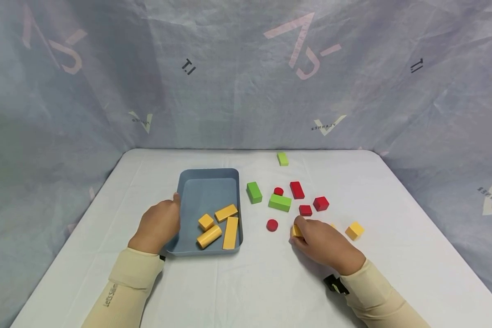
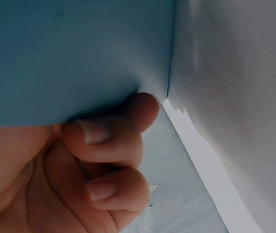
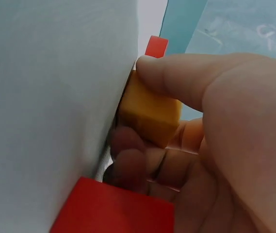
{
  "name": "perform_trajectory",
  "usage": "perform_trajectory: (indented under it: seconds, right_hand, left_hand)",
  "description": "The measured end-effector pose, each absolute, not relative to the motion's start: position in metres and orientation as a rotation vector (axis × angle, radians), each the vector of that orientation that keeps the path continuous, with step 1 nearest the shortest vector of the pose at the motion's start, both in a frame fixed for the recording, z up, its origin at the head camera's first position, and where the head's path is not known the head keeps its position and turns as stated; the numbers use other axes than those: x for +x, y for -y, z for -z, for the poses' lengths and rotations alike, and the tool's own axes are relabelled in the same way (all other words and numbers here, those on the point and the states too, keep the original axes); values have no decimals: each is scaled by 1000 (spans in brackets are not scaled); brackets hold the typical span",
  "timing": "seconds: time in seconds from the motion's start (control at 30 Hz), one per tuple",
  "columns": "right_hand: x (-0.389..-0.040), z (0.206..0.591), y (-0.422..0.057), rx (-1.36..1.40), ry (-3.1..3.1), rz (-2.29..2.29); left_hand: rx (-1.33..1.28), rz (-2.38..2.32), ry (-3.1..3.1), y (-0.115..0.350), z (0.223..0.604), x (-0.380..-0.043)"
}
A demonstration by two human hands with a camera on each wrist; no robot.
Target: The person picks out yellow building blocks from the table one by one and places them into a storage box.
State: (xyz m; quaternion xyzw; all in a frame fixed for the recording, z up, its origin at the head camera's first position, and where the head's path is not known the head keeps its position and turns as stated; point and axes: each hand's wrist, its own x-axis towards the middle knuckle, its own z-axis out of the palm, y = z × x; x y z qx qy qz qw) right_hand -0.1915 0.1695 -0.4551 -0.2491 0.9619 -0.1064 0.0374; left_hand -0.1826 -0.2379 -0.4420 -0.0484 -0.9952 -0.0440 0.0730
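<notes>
My left hand [image 1: 159, 224] grips the left wall of a blue-grey tray [image 1: 209, 191]; the left wrist view shows curled fingers [image 2: 111, 138] at the tray's edge. Inside the tray lie a yellow cube [image 1: 206, 222], a yellow cylinder [image 1: 209, 237] and two yellow rectangular blocks [image 1: 230, 233]. Right of the tray, my right hand [image 1: 325, 243] pinches a yellow block [image 3: 150, 109] between thumb and fingers, low at the tabletop. The hand covers most of this block in the head view. Close to those fingers in the right wrist view is a red block [image 3: 116, 208].
Past the right hand sits a yellow cube [image 1: 354, 231], and a sliver of another yellow piece [image 1: 333, 226] shows behind the hand. Red blocks [image 1: 297, 190], red discs [image 1: 272, 225] and green blocks [image 1: 279, 202] are scattered between tray and hand. A light green block [image 1: 283, 159] lies near the back edge.
</notes>
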Motion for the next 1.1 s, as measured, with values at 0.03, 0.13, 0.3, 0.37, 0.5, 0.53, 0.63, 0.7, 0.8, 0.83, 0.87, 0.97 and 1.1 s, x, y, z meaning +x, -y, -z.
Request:
perform_trajectory:
  seconds: [0.03,0.13,0.3,0.37,0.5,0.53,0.63,0.7,0.8,0.83,0.87,0.97,1.1]
  right_hand:
    - [-191,454,-169,-775,-2960,316]
    - [-190,452,-169,-805,-2988,277]
    - [-191,449,-169,-827,-3015,229]
    - [-191,447,-170,-828,-3023,225]
    - [-191,443,-170,-826,-3035,219]
    - [-191,442,-170,-823,-3036,221]
    - [-190,439,-170,-807,-3038,228]
    - [-190,438,-170,-797,-3045,230]
    - [-189,437,-170,-794,-3057,230]
    - [-189,437,-170,-796,-3063,228]
    - [-189,437,-170,-796,-3067,228]
    - [-190,436,-169,-813,-3087,230]
    - [-189,435,-167,-856,-3128,240]
  left_hand:
    - [-147,131,2989,238,442,-183]
    - [-142,133,2998,236,441,-183]
    - [-129,127,3011,236,440,-184]
    - [-127,126,3013,237,441,-184]
    - [-121,135,3015,237,441,-185]
    - [-119,137,3017,237,442,-185]
    - [-115,141,3017,237,442,-185]
    - [-116,145,3013,238,443,-185]
    - [-117,148,3012,238,443,-184]
    - [-117,148,3013,238,444,-185]
    - [-116,149,3015,238,444,-185]
    - [-115,149,3024,238,444,-185]
    - [-116,156,3028,238,444,-184]
